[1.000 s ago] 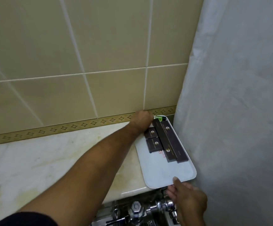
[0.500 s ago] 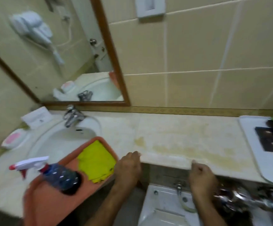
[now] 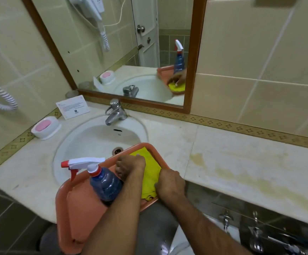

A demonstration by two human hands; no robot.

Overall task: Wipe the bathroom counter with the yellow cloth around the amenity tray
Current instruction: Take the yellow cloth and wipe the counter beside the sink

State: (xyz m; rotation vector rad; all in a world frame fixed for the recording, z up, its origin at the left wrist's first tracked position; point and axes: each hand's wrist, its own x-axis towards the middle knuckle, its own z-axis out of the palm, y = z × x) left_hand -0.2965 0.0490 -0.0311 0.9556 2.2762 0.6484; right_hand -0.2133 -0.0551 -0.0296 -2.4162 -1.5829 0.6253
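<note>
1. Standing left in the orange tray (image 3: 79,218), a spray bottle (image 3: 103,183) touches the left forearm.
2. Left hand (image 3: 130,167) curls its fingers (image 3: 121,172) onto the yellow cloth (image 3: 150,173).
3. Right hand (image 3: 169,184) pinches the cloth's near-right edge, fingers closed.

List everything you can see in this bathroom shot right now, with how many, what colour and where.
yellow cloth: one, yellow, in the orange tray, under both hands
orange tray: one, salmon orange, over the sink's front edge
spray bottle: one, blue with white and red trigger, lying in the tray
sink: one, white, set into the counter
tap: one, chrome, behind the sink
soap dish: one, white with pink soap, left of the sink
card: one, white, against the left wall
counter: one, pale marble, yellow stained
mirror: one, brown framed, on the wall
left hand: on the cloth
right hand: on the cloth's right edge
</note>
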